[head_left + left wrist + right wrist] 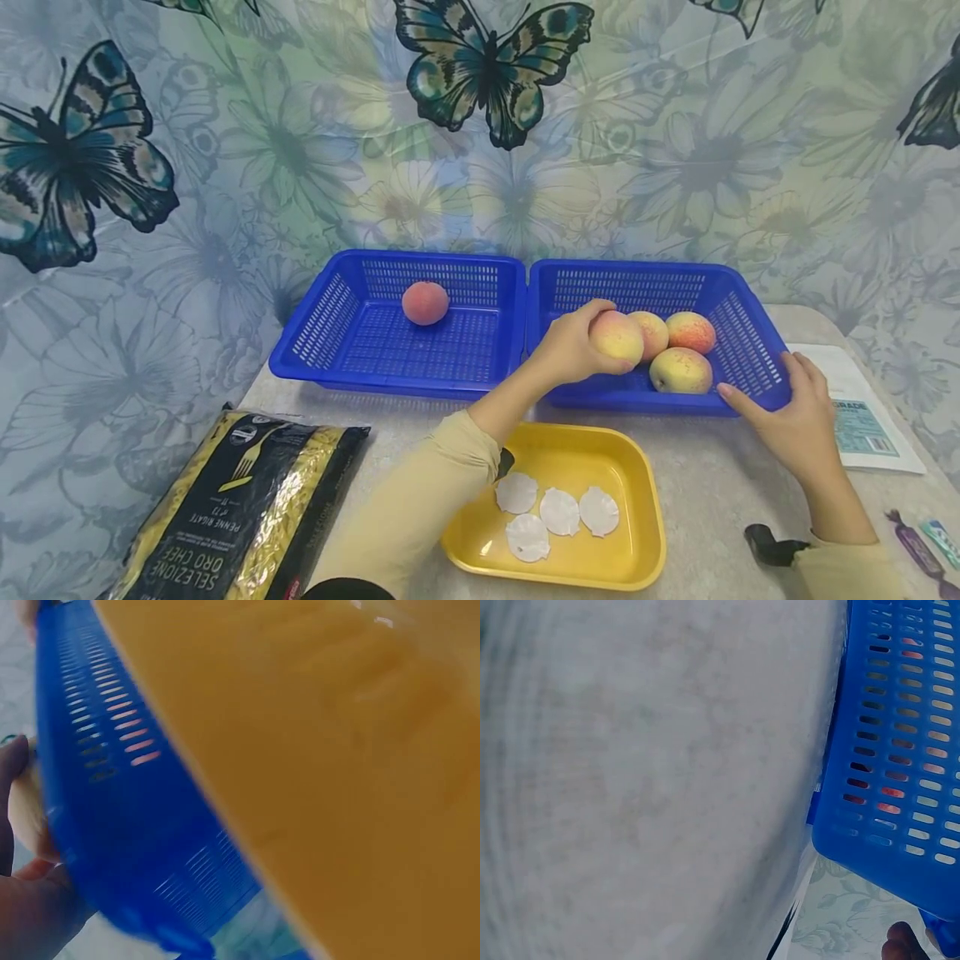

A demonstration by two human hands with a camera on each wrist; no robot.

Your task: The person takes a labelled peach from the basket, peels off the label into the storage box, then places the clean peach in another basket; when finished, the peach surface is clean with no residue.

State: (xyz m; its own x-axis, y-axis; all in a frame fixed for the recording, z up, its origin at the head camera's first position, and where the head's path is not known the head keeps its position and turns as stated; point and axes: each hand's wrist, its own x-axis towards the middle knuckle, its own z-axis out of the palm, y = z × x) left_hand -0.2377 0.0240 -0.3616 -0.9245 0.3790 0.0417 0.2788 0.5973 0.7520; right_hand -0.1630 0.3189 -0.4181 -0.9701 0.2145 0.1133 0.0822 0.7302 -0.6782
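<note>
My left hand (pixel 572 348) grips a yellow-pink peach (pixel 617 338) over the right blue basket (pixel 622 404); the left wrist view also shows this peach (pixel 28 814) at the fingers. Several more yellow-red peaches lie in that basket, among them a front one (pixel 681 372) and a back one (pixel 691 332). My right hand (pixel 798 421) holds the basket's front right corner, thumb at the front rim and fingers along the right side. In the left blue basket (pixel 405 386) sits a single redder peach (pixel 425 302).
A yellow tray (pixel 651 533) with several white round pieces (pixel 558 511) stands in front of the baskets. To the left lies a bag of penne pasta (pixel 240 508). A white package (pixel 873 408) and wrapped candies (pixel 918 550) are at the right. A butterfly-print cloth (pixel 480 192) hangs behind.
</note>
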